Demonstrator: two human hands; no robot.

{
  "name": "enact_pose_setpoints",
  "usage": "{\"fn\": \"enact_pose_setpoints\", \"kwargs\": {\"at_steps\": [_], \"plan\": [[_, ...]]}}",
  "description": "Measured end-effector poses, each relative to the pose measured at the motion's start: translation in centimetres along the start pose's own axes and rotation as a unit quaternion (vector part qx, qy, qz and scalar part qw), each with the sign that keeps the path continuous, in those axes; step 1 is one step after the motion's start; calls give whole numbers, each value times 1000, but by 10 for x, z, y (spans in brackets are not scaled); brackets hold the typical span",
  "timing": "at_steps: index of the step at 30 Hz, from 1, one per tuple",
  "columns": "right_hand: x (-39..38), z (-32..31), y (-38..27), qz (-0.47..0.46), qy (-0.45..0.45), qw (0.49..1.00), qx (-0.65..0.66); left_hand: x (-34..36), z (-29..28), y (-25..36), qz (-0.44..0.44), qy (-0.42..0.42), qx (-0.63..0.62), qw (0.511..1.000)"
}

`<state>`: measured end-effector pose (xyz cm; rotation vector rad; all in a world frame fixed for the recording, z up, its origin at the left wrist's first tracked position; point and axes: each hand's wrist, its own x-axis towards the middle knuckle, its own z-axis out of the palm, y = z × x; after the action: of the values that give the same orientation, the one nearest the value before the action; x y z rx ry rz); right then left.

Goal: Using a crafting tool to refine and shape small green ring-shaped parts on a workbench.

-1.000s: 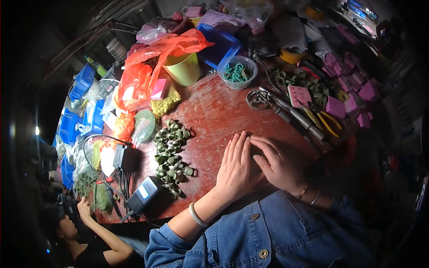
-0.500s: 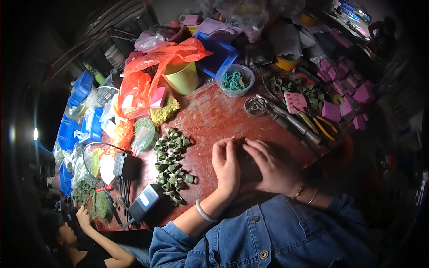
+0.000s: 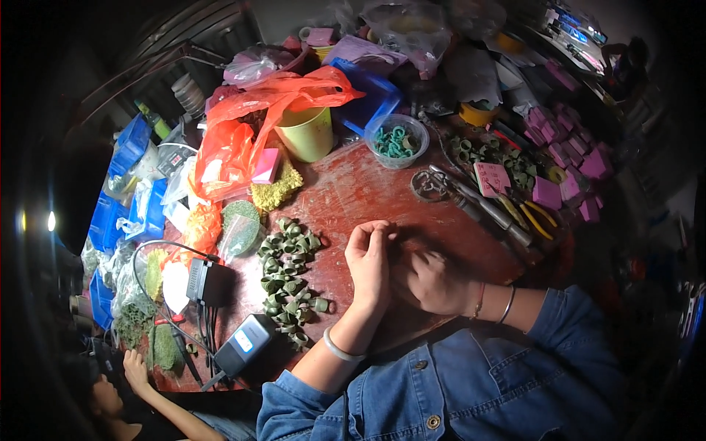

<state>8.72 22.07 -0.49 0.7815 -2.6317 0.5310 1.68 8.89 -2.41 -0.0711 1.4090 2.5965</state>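
Note:
Over the red tabletop, my left hand is raised with its thumb and fingertips pinched together; anything between them is too small to make out. My right hand lies close beside it, lower down, its fingers curled inward and in shadow. What those fingers hold, if anything, is hidden. To the left of my left hand lies a pile of dark olive-green ring-shaped pieces, some of them heaped on one another. Beyond both hands stands a clear round tub with teal ring pieces inside.
A black box with a lit display sits near the table's front left. Long metal tools and yellow-handled pliers lie to the right, near pink blocks. A yellow-green cup stands behind. Another person's hand is at the lower left.
My right hand has drawn away from the left fingertips, down toward me, and its fingers have curled in. My left hand keeps its pinch. The view has shifted slightly.

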Motion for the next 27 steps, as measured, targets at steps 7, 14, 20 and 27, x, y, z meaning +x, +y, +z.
{"fn": "enact_pose_setpoints", "kwargs": {"at_steps": [7, 14, 20, 27], "plan": [[10, 0, 8, -84, -41, 990, -108, 9, -1, 9, -63, -40, 0, 997], [45, -11, 21, 165, -12, 945, 283, 15, -8, 6, -65, -45, -16, 997], [108, -43, 61, 304, 9, 840, 450, 11, -1, 9, -69, -36, -68, 995], [177, -40, 161, 210, 43, 975, 61, 13, -5, 5, -55, -58, -29, 996]]}}
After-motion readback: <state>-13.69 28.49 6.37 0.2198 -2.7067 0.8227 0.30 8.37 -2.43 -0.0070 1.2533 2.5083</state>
